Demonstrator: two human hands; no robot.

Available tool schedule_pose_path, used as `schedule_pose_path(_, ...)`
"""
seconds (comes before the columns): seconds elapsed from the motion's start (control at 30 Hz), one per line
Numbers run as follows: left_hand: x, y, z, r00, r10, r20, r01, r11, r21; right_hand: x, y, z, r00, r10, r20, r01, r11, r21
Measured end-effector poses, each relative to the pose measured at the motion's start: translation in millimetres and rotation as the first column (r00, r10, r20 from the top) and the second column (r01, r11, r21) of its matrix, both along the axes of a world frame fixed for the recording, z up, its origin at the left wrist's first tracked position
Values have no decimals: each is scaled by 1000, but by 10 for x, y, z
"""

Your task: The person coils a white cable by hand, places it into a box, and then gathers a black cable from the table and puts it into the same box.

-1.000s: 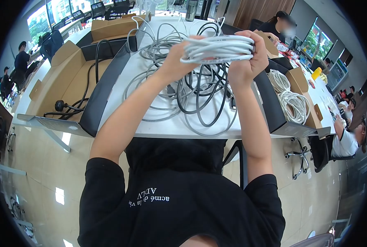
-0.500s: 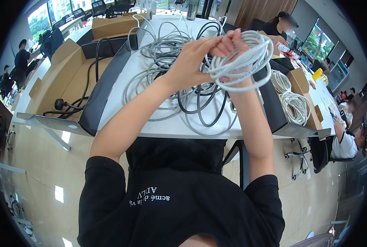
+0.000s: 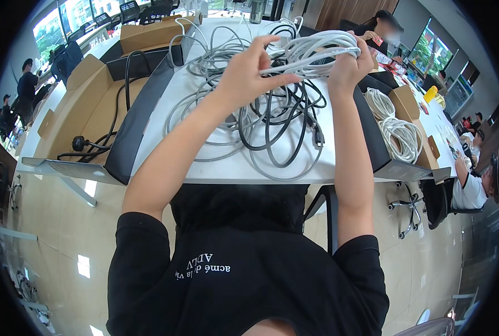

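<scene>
A coil of white cable (image 3: 316, 47) is stretched sideways above the table. My right hand (image 3: 352, 66) is closed around its right end. At the coil's left end, my left hand (image 3: 248, 71) has its thumb and index finger spread apart. A strand of the cable runs along that thumb; whether it touches the palm is hidden. Below both hands lies a tangle of grey cables (image 3: 204, 95) and black cables (image 3: 286, 134). A dark plug (image 3: 319, 136) rests at the right side of the tangle.
Left on the white table (image 3: 154, 143) stands an open cardboard box (image 3: 81, 120) with a black power cord (image 3: 115, 120). On the right, another open box (image 3: 375, 143) contains coiled white cables (image 3: 400, 140). A person (image 3: 378, 33) sits across at the back right, others further off.
The coil has come off my right wrist and is now held out lengthwise by the right hand. My left hand has moved slightly left, its fingers spread. The plug is now uncovered.
</scene>
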State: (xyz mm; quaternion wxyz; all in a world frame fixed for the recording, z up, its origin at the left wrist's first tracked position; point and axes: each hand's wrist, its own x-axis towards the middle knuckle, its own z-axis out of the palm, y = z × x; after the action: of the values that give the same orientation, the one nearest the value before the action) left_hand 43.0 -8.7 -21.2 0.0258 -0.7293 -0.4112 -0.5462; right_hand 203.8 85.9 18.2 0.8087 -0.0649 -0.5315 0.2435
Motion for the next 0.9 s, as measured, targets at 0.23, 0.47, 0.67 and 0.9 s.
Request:
schedule_pose_path(0.23,-43,-59,44,994,-109,-10,109,993,49,-146,-221,-44,946,316,-76,-325,922,-209)
schedule_pose_path(0.47,2,9,-69,936,-342,84,339,940,47,-398,-263,-218,768,598,-231,-626,623,-468)
schedule_pose_path(0.67,46,-162,32,877,-319,360,411,886,-216,-376,-290,-239,788,608,95,-438,662,-608)
schedule_pose_path(0.9,-107,-117,131,991,94,-93,-85,992,97,-435,-56,-395,842,4,540,38,997,-68)
